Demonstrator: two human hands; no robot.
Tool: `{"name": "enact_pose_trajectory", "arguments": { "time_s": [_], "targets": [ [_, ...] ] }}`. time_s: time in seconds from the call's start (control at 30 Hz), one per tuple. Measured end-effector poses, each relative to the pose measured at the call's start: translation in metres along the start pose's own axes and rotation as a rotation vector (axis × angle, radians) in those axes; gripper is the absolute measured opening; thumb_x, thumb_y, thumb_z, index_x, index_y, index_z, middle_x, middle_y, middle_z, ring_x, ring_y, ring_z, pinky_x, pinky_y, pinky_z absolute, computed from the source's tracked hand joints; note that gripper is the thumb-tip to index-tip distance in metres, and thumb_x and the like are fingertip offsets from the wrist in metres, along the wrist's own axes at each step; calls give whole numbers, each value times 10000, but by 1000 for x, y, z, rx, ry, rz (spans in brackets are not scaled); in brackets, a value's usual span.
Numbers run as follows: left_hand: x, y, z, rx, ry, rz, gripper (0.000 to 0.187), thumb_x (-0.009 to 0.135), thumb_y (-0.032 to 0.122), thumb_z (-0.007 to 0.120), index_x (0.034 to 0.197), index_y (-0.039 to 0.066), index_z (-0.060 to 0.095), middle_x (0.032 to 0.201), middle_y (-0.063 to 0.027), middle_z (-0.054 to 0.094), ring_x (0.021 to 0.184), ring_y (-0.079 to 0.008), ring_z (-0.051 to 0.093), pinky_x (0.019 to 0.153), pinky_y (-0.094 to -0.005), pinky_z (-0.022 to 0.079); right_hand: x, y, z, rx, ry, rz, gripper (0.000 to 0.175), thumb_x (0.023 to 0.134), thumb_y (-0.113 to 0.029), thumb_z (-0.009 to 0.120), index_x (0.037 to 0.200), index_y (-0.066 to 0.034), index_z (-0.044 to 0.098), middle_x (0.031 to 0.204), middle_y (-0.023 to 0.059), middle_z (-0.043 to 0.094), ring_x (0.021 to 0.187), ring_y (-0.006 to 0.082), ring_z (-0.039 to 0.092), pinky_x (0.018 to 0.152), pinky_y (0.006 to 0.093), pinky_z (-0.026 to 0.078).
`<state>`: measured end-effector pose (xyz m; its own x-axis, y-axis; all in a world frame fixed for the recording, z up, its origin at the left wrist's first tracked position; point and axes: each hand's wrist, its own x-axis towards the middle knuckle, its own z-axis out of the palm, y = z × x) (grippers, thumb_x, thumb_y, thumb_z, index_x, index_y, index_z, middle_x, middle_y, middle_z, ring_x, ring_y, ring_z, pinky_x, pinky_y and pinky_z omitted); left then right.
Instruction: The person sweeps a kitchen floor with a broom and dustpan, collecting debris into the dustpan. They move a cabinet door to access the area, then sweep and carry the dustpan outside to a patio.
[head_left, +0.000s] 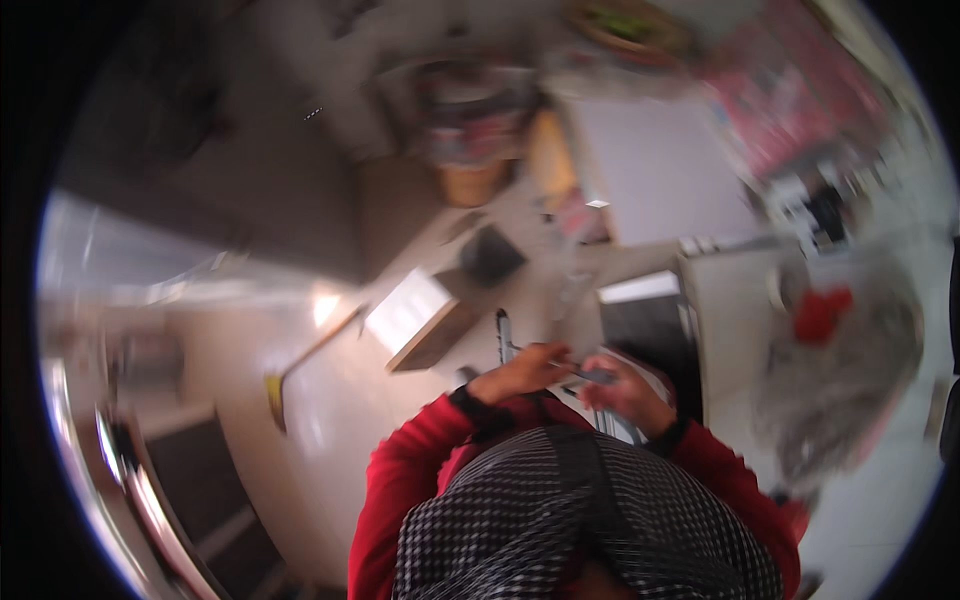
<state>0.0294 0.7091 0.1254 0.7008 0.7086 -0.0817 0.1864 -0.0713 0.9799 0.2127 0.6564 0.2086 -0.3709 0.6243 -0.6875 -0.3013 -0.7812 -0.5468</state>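
Observation:
Both hands are close together in front of the body, at the lower middle of the head view. My right hand (628, 394) has its fingers closed on a small dark grey object (598, 375), too blurred to name. Just left of it is my left hand (531, 369), with fingers curled near a thin dark piece that reaches towards the grey object; whether it grips that piece cannot be told. A dark, slim bar with a pale edge (503, 334) stands beyond the left hand. Red sleeves with black cuffs and a checked apron (585, 510) show below.
A white-topped box (414, 311) stands ahead on the left, near a broom (275, 394) on the floor. Beyond are a dark bin-like object (491, 255) and a pale tabletop (664, 169). At right are a black case-like object (645, 322) and a grey bundle with red cloth (817, 315).

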Motion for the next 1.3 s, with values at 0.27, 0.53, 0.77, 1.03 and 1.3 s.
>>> {"name": "enact_pose_trajectory", "arguments": {
  "time_s": [0.27,0.53,0.77,1.03,1.3],
  "targets": [
    [75,12,36,-337,-475,-473,612,861,517,226,825,0,552,652,-81,557,567,-167,537,533,-257,447,12,16,-69,-48,42,-193,274,891,-293,326,1019,-78,438,718,114,571,558,166,565,452,222,428],
    [128,-5,72,-865,-495,-624,482,886,419,276,864,17,540,709,-83,569,602,-157,541,532,-245,426,17,1,-106,-128,112,-305,229,883,-247,360,1016,-78,438,719,48,538,560,115,527,480,212,412],
    [170,-20,76,-730,-700,-689,406,890,345,352,890,-15,539,835,-85,574,730,-157,549,653,-264,443,4,-23,-127,-236,41,-384,167,865,-226,410,933,-75,432,834,16,456,712,78,483,612,205,403],
    [218,-29,84,-591,-812,-796,345,884,298,390,883,-23,516,820,-52,541,737,-105,491,662,-230,404,3,-55,-154,-132,68,-191,169,852,-212,401,940,-68,413,747,28,488,644,95,496,578,238,418],
    [248,-53,117,-677,-562,-825,268,841,237,474,947,-10,487,755,-14,503,675,-70,470,578,-183,388,32,-34,-202,-433,182,-284,187,827,-205,397,941,-60,431,682,126,552,604,234,559,584,321,430]
  ]
}}
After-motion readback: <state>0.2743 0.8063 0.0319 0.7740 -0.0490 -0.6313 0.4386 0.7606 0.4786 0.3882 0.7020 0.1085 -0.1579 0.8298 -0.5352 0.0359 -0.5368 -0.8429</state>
